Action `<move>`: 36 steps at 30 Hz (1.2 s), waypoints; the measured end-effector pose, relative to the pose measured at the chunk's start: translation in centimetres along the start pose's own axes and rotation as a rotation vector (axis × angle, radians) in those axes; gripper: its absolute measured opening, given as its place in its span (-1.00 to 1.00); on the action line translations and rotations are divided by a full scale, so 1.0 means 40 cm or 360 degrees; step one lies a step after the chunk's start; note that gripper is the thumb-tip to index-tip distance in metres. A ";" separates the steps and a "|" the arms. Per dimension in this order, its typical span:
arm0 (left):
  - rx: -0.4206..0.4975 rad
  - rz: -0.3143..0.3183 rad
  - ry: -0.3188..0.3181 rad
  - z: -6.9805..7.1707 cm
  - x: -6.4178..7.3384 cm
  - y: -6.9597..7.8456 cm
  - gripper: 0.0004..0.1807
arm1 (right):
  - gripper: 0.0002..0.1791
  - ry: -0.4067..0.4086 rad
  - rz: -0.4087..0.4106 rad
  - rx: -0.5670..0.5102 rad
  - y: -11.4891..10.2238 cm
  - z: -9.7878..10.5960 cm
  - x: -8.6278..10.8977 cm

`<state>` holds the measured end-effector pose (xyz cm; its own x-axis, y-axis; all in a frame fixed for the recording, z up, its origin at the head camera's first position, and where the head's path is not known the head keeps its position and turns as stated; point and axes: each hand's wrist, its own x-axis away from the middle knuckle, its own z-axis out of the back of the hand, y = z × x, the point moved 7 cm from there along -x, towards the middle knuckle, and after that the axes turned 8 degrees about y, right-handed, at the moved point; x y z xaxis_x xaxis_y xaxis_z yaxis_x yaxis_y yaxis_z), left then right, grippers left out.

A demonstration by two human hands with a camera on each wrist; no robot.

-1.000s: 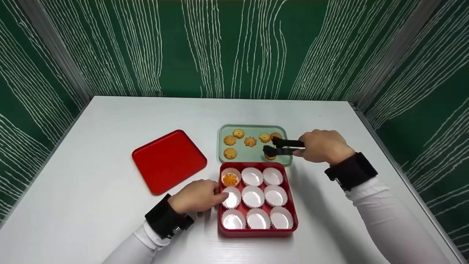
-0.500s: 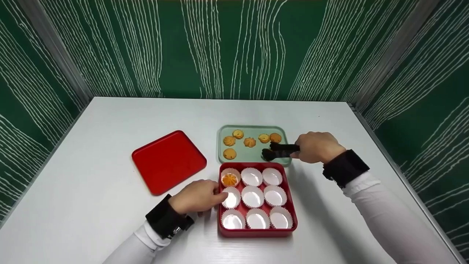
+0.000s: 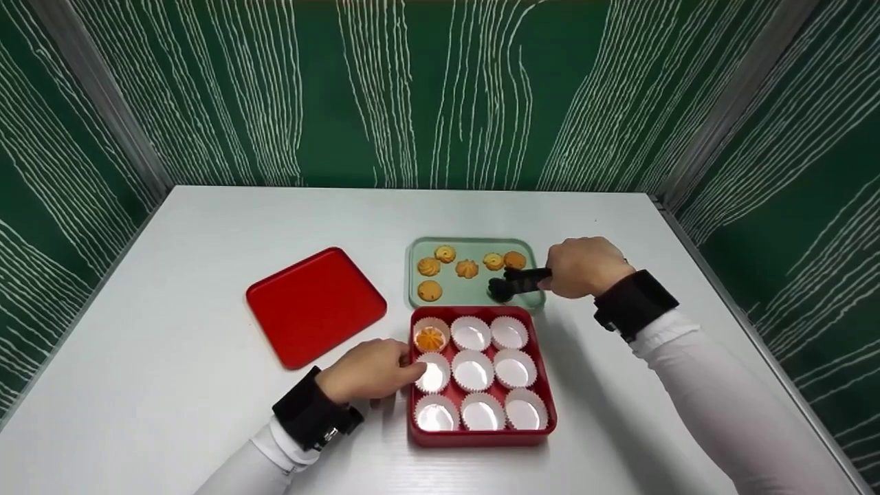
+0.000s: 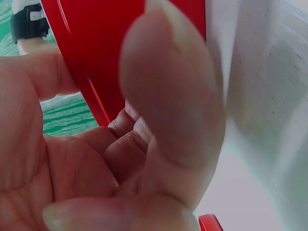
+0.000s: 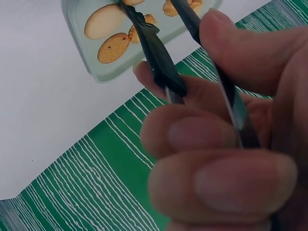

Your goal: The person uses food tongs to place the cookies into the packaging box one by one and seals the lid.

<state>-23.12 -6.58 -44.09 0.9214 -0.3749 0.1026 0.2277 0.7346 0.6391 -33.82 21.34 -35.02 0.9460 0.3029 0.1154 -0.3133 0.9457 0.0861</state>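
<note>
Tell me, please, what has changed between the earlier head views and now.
The right-hand grip has moved left, and the black tongs have narrowed at their tips. The cookie that showed under the tips is now hidden, so I cannot tell whether they pinch it. The left-hand grip, red square box, paper cupcake liners, green tray and red tray stayed as they were.

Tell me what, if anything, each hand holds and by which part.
Right hand: black tongs, by the handles; whether their tips grip anything is hidden. Left hand: red box, by its left rim, thumb over the edge.
</note>
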 end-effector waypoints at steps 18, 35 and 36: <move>0.0043 0.0043 -0.0032 -0.005 0.003 -0.004 -0.64 | -0.76 0.0033 -0.0021 -0.0039 0.020 0.030 0.018; 0.0054 0.0037 -0.0039 -0.006 -0.001 -0.005 -0.64 | -0.80 0.0042 -0.0018 -0.0101 0.029 0.048 0.037; 0.0053 0.0036 -0.0037 -0.004 0.000 -0.004 -0.65 | -0.81 0.0054 -0.0014 -0.0115 0.028 0.053 0.040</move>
<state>-23.12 -6.60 -44.32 0.9186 -0.3716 0.1347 0.1960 0.7241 0.6612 -32.82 22.65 -32.65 0.9514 0.2970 0.0814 -0.2992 0.9541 0.0150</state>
